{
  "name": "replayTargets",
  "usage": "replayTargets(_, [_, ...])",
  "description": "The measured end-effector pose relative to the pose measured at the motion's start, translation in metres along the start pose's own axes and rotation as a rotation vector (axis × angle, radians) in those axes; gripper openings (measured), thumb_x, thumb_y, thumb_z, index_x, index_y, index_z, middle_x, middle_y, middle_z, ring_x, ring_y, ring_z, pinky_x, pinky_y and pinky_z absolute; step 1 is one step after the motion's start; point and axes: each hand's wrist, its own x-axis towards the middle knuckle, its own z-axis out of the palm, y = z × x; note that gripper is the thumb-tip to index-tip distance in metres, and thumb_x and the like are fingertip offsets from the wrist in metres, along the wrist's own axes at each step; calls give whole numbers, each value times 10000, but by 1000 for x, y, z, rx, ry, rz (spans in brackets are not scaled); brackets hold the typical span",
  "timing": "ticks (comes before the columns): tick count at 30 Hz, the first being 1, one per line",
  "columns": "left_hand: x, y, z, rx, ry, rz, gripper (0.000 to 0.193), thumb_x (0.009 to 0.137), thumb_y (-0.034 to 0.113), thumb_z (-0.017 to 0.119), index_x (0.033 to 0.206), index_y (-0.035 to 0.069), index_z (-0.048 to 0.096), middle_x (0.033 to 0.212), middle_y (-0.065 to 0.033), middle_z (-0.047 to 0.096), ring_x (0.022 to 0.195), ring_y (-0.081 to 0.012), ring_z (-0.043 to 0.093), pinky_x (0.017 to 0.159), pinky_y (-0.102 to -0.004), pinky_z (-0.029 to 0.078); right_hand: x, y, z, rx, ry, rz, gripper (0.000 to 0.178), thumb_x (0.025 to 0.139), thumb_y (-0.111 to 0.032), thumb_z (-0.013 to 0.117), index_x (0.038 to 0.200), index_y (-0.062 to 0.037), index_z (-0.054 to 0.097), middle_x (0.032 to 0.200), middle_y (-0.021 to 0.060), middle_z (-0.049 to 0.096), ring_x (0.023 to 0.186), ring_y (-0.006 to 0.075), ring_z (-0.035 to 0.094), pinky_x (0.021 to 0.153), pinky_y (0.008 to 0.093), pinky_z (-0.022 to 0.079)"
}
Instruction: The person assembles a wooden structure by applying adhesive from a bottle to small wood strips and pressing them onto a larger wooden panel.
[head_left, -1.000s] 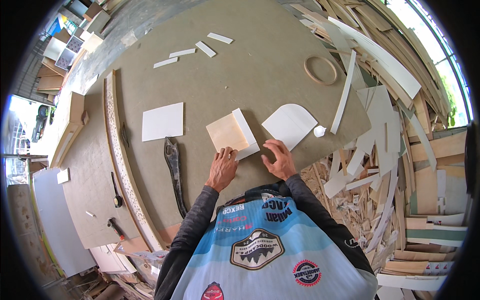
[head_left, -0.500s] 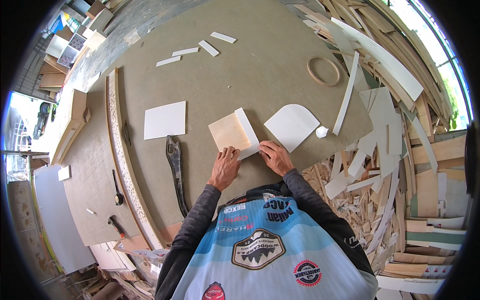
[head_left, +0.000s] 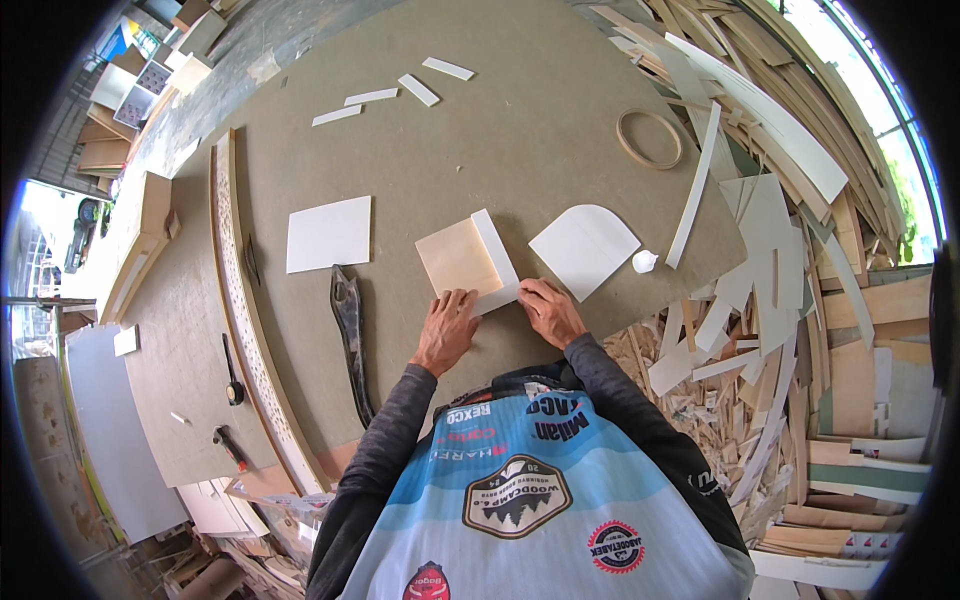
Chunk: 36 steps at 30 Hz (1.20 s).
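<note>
Pinching at the near corner, your right hand [head_left: 550, 312] has thumb and fingertips drawn together on the right end of a narrow white near strip [head_left: 497, 300], while your left hand [head_left: 446, 328] bends its fingers over the other end; how tightly the left is closed cannot be told from above. Just beyond your fingertips, on a broad grey-brown tabletop [head_left: 400, 150], lies a pale tan square wooden panel [head_left: 457, 258], bordered on its right by a longer white side strip [head_left: 495, 250]. An uneven push from your two hands could skew the near strip, and a slip of your right pinch could open the corner, should the joints be loose; whether they are fastened does not show. Nearly square, the panel has no clear long axis, but sits turned, its right side leaning leftward as it leaves you. The side strip's length follows that lean; the near strip's runs between your hands, its right end farther away. A white round-ended panel [head_left: 585, 248] lies beyond your right hand, rightward.
</note>
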Motion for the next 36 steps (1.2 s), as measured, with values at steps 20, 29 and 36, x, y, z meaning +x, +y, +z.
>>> replayTargets(20, [-19,-32,-1,-212,75,46,282,781,21,796,1041,35,688,1104,-114,634,1062,-349,592,941,-459,500,4,-2,-2,-53,-37,-26,161,849,25,684,1005,18,646,1082,94,615,981,294,625,846,407,557])
replayTargets(29, [-24,-33,9,-276,133,23,298,767,5,786,1044,42,683,1121,-123,623,1099,-361,584,976,-462,481,9,-4,-4,-68,-61,-71,142,832,14,684,964,15,630,1025,106,568,966,291,606,848,406,546])
replayTargets(36, [-12,-36,-23,-223,9,3,384,707,134,792,1066,63,676,1221,-106,548,1187,-321,512,1063,-501,346,17,-6,-11,-109,-134,-33,116,803,-39,705,848,-24,599,977,93,534,948,272,586,887,412,500])
